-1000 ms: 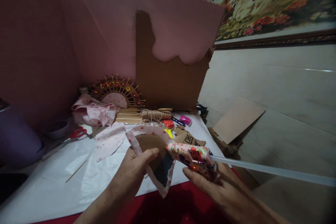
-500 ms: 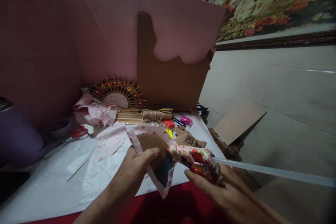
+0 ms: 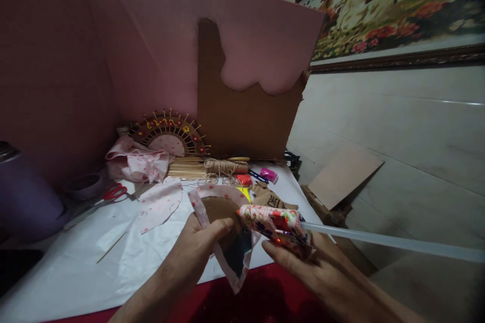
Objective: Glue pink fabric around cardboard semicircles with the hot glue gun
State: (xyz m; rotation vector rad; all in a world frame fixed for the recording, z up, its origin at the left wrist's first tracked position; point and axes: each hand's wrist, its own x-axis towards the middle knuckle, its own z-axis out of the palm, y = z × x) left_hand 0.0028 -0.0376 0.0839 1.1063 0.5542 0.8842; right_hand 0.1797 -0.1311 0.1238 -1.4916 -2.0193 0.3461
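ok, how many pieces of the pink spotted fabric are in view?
3. A crumpled heap at the back left, a flat piece on the white sheet, and a strip edging the cardboard in the left hand. More may hide under the heap.

L hand (image 3: 197, 245) & R hand (image 3: 314, 267) bare, w/ bare forearms reaching the lower edge of view.

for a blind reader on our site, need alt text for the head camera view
A person's left hand holds a fabric-edged cardboard piece while the right hand points a floral glue gun at it. Behind them on the white-covered table lie red scissors, twine and pink dotted fabric scraps.
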